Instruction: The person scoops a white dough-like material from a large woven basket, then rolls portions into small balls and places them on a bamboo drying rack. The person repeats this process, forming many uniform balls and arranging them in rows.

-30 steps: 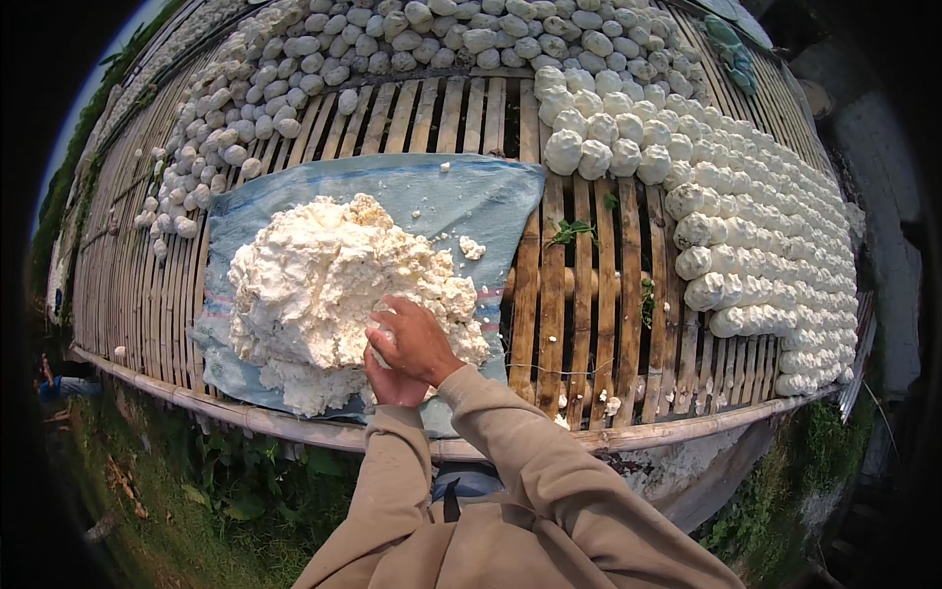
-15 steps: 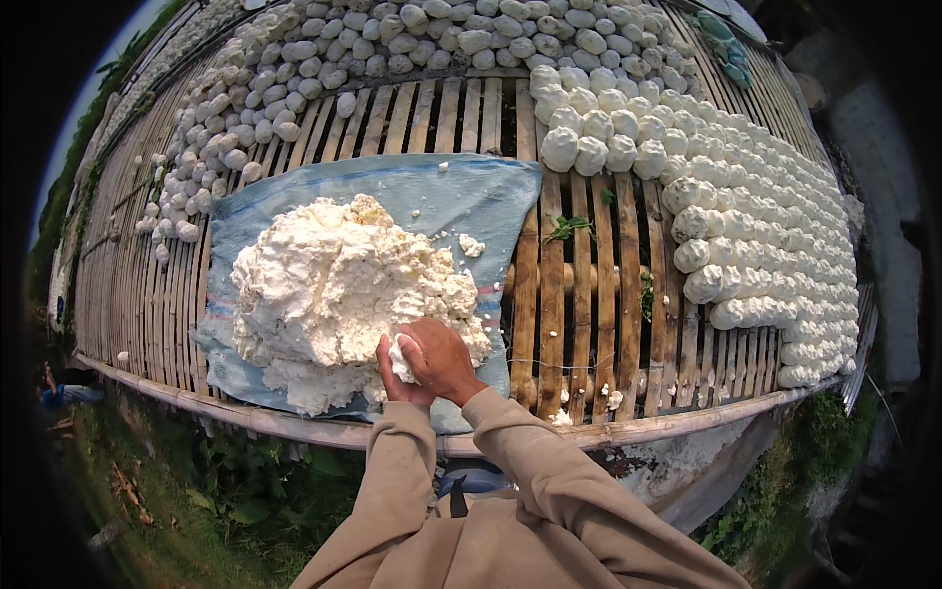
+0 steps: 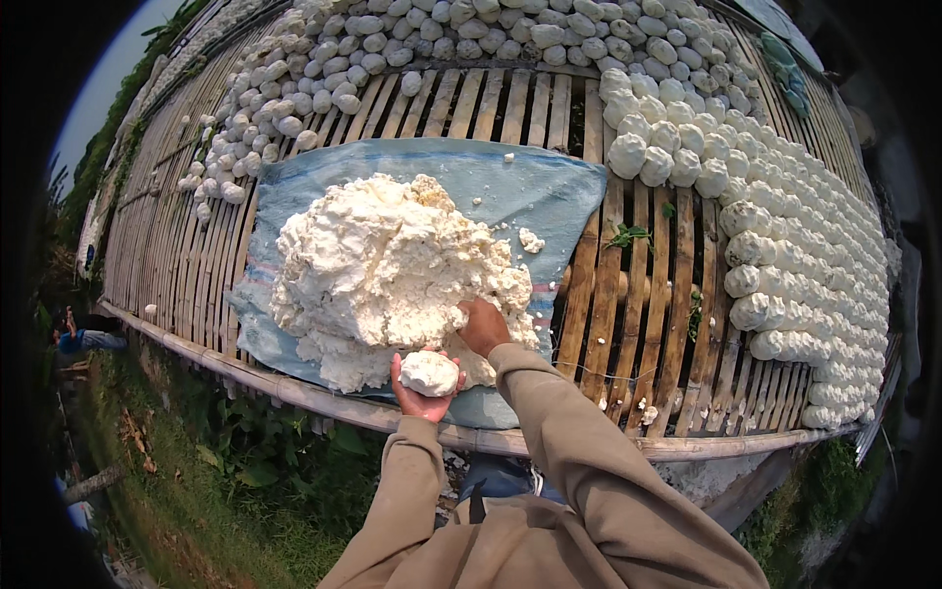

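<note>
And here's the left hand (image 3: 422, 404), palm up by the front edge of the worktop (image 3: 706, 447), fingers and thumb cupped round a rounded white lump (image 3: 429, 374). Over at the near right side of the big crumbly mound (image 3: 378, 260), the right hand (image 3: 484, 331) is down against the white mass, fingers bent. Its fingertips are partly buried, so I can't tell whether they grip a piece.

The mound sits on a blue woven sheet (image 3: 574, 187), left of the worktop's middle and near the front edge. This reads like the gathering step: one hand carries the lump, the other works at the supply. The next move seems to call for a small pinch drawn cleanly from the mound, the left palm kept level, then both hands around the lump. Off toward the right edge, knobbly white balls (image 3: 751, 218) sit in close rows; smoother oval lumps (image 3: 471, 27) crowd the far edge.
</note>
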`<state>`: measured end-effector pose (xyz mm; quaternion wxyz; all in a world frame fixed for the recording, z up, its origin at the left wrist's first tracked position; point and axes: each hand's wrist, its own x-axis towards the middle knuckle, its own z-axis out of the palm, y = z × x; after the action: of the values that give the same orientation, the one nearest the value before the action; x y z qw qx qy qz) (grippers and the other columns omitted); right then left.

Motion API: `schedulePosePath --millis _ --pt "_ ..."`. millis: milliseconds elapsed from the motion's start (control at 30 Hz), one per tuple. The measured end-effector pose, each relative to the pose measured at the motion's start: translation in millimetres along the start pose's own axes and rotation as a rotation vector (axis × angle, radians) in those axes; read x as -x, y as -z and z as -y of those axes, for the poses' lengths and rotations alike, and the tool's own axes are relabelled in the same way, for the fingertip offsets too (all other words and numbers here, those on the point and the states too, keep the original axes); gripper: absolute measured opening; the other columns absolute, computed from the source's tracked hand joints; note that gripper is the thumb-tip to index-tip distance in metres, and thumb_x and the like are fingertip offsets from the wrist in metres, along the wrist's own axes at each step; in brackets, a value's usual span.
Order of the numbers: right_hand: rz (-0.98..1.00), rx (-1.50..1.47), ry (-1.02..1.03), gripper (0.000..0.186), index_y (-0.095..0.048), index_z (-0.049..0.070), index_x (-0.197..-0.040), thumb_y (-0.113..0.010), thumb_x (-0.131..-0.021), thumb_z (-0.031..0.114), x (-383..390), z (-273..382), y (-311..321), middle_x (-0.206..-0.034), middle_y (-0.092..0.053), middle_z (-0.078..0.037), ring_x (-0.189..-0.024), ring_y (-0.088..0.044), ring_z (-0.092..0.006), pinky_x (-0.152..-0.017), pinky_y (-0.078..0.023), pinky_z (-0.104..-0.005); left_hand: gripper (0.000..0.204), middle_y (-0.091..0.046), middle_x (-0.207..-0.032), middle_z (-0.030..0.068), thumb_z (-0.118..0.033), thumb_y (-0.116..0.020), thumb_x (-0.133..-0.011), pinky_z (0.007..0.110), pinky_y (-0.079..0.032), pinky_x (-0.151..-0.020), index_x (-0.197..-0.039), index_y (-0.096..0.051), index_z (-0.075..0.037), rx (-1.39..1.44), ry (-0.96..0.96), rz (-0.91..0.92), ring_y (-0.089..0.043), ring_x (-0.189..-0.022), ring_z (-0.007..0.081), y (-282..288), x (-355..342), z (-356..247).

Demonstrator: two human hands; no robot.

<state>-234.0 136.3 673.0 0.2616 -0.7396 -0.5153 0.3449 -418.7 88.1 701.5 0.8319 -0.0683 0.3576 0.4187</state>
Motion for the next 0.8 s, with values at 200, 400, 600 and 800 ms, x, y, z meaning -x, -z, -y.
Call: schedulePosePath --millis 200,400,600,800 --pt "-0.216 -0.484 0.353 0.038 -0.063 0.005 -0.113 -0.082 -0.081 0.01 6 45 76 -0.104 -0.073 -0.019 -0.098 -0.073 -0.0386 -0.081 -0.056 -0.0421 0.063 -0.067 -0.123 0.0107 -0.07 -0.061 -0.091 0.065 -0.053 -0.093 -0.126 -0.064 -0.018 -0.106 -0.059 -0.097 -0.064 -0.114 0.0404 -19 -9 6" --pt "0.111 -0.027 0.095 0.036 -0.067 0.007 -0.109 -0.085 -0.079 0.016 -2 70 100 -0.098 -0.074 -0.019 -0.093 -0.073 -0.0397 -0.079 -0.056 -0.0435 0.066 -0.065 -0.125 0.0127 -0.07 -0.056 -0.093 0.062 -0.052 -0.094 -0.131 -0.06 -0.016 -0.091 -0.054 -0.104 -0.063 -0.115 0.0402 -33 -16 18" --pt "-0.156 -0.498 0.222 0.035 -0.074 0.005 -0.094 -0.086 -0.086 0.036 18 89 114 -0.087 -0.074 -0.012 -0.08 -0.07 -0.0244 -0.076 -0.055 -0.0366 0.07 -0.063 -0.132 0.0084 -0.071 -0.057 -0.091 0.06 -0.051 -0.096 -0.135 -0.059 -0.017 -0.11 -0.034 -0.15 -0.062 -0.12 0.0349 -40 -18 26" --pt "0.047 -0.008 0.408 0.053 -0.069 0.011 -0.13 -0.073 -0.092 0.048 70 95 101 -0.143 -0.06 -0.02 -0.139 -0.05 -0.0407 -0.113 -0.042 -0.0535 0.065 -0.062 -0.137 0.0106 -0.066 -0.053 -0.096 0.055 -0.049 -0.107 -0.137 -0.057 -0.017 -0.105 -0.177 0.112 -0.059 -0.128 0.0327 -45 -36 37"
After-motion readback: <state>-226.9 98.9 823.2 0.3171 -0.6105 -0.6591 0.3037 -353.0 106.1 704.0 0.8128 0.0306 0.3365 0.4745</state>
